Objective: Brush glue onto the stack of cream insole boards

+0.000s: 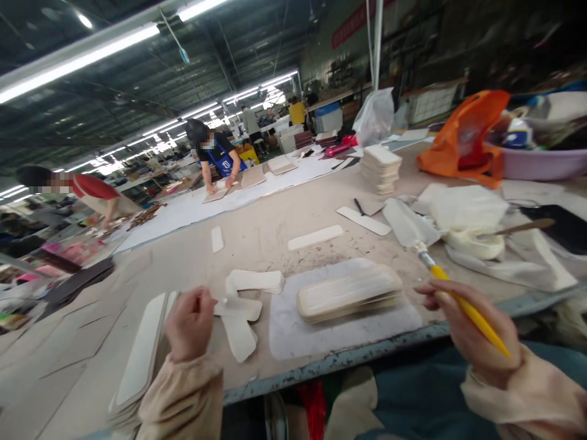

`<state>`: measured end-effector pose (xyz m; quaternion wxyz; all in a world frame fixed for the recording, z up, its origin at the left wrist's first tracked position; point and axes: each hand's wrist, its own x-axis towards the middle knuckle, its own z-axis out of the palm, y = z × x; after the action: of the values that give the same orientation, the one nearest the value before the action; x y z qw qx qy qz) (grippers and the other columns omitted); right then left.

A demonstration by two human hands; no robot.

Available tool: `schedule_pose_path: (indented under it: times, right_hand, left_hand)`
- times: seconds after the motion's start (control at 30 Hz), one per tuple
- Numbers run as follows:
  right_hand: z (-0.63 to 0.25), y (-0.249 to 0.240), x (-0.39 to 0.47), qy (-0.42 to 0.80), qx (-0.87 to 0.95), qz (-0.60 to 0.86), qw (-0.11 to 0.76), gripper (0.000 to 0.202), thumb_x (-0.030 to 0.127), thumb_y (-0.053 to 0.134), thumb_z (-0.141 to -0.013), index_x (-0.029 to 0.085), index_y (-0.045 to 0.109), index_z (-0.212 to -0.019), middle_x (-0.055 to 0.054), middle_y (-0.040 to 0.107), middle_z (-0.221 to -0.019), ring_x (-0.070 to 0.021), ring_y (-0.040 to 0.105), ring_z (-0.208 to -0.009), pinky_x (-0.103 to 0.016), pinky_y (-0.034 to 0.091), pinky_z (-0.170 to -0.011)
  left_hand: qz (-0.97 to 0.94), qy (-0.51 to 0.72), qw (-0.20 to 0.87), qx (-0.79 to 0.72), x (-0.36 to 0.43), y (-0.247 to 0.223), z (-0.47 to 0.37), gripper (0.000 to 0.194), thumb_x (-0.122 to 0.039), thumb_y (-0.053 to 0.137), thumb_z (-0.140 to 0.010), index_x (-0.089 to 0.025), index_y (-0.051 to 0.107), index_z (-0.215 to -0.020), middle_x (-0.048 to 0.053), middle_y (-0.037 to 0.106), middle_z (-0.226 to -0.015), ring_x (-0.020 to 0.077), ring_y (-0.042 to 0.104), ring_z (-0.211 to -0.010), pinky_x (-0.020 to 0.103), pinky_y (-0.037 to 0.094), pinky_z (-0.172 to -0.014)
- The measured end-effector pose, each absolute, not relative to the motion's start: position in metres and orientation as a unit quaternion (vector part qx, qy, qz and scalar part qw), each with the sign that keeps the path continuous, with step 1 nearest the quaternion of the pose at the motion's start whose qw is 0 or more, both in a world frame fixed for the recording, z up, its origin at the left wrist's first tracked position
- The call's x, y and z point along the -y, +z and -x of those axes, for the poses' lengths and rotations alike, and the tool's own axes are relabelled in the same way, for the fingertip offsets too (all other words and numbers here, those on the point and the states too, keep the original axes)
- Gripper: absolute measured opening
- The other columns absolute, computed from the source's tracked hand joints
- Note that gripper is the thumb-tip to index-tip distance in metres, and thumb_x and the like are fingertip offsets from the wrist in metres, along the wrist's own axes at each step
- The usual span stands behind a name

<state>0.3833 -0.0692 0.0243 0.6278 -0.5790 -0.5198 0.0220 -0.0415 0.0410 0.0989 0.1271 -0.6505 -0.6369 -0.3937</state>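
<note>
The left hand pinched a pale, flat, round-ended strip, fingers closed on its near end; the strip lay on the table just beyond the fingertips. The right hand was clamped around the yellow handle of a brush, its wide grey blade pointing away from the grip. Three loose strips lay around the pinched one, and two single strips sat farther off. One stack of longer pieces rested on a mat between the two hands. Two people bent over the far end.
</note>
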Motion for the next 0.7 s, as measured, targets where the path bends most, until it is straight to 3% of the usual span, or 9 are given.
schedule_pose_path:
  times: [0.07,0.13,0.2,0.3,0.47,0.57,0.7]
  right_hand:
    - [-0.380,0.029,0.061,0.089,0.546,0.517,0.653,0.015,0.035,0.056,-0.091,0.029,0.061,-0.104,-0.008,0.067,-0.107,-0.0257,0.067,-0.086,-0.044,0.058,-0.078]
    - [-0.374,0.035,0.052,0.132,0.569,0.476,0.658,0.016,0.032,0.057,-0.092,0.027,0.057,-0.107,-0.008,0.063,-0.120,-0.0273,0.062,-0.109,-0.048,0.052,-0.095]
    - [-0.365,0.044,0.041,0.182,0.580,0.439,0.661,0.022,0.034,0.057,-0.093,0.028,0.050,-0.113,-0.008,0.055,-0.134,-0.0269,0.053,-0.124,-0.049,0.044,-0.106]
    - [-0.351,0.058,0.025,0.290,0.554,0.385,0.679,0.032,0.043,0.057,-0.092,0.030,0.041,-0.116,-0.008,0.042,-0.146,-0.0259,0.047,-0.130,-0.048,0.041,-0.108]
    - [-0.351,0.065,0.013,0.453,0.445,0.336,0.695,0.040,0.056,0.057,-0.089,0.032,0.032,-0.108,-0.007,0.031,-0.152,-0.0249,0.060,-0.115,-0.048,0.048,-0.099]
    - [-0.361,0.059,0.015,0.444,0.441,0.353,0.696,0.041,0.053,0.061,-0.087,0.031,0.032,-0.106,-0.006,0.033,-0.152,-0.0241,0.057,-0.120,-0.046,0.045,-0.101]
    - [-0.367,0.050,0.019,0.457,0.490,0.324,0.668,0.037,0.051,0.059,-0.090,0.030,0.035,-0.109,-0.008,0.037,-0.149,-0.0237,0.057,-0.119,-0.046,0.042,-0.104]
  left_hand:
    - [0.556,-0.603,-0.005,0.573,-0.026,0.129,0.022,0.019,-0.036,0.060,-0.081,-0.018,0.065,-0.084,0.000,0.068,-0.063,0.0161,0.062,-0.054,0.028,0.052,-0.057]
    - [0.484,-0.714,-0.164,0.479,-0.010,0.154,-0.004,0.013,-0.030,0.068,-0.073,-0.019,0.064,-0.079,-0.002,0.067,-0.059,0.0157,0.064,-0.051,0.027,0.055,-0.055]
    - [0.450,-0.725,-0.307,0.421,0.001,0.168,-0.032,0.012,-0.024,0.071,-0.068,-0.020,0.062,-0.075,-0.003,0.068,-0.056,0.0151,0.066,-0.052,0.024,0.056,-0.054]
    - [0.430,-0.692,-0.458,0.355,0.005,0.165,-0.068,0.014,-0.022,0.074,-0.066,-0.024,0.064,-0.075,-0.006,0.069,-0.058,0.0121,0.063,-0.046,0.020,0.054,-0.046]
    - [0.455,-0.615,-0.589,0.260,-0.004,0.134,-0.103,0.017,-0.024,0.081,-0.062,-0.025,0.073,-0.077,-0.004,0.072,-0.062,0.0133,0.066,-0.048,0.019,0.054,-0.043]
    - [0.471,-0.577,-0.628,0.226,-0.005,0.125,-0.111,0.023,-0.026,0.082,-0.061,-0.022,0.075,-0.083,0.001,0.075,-0.068,0.0150,0.068,-0.050,0.019,0.055,-0.043]
    - [0.480,-0.555,-0.645,0.215,-0.007,0.125,-0.116,0.027,-0.026,0.081,-0.060,-0.023,0.077,-0.087,0.001,0.071,-0.058,0.0170,0.068,-0.049,0.017,0.052,-0.037]
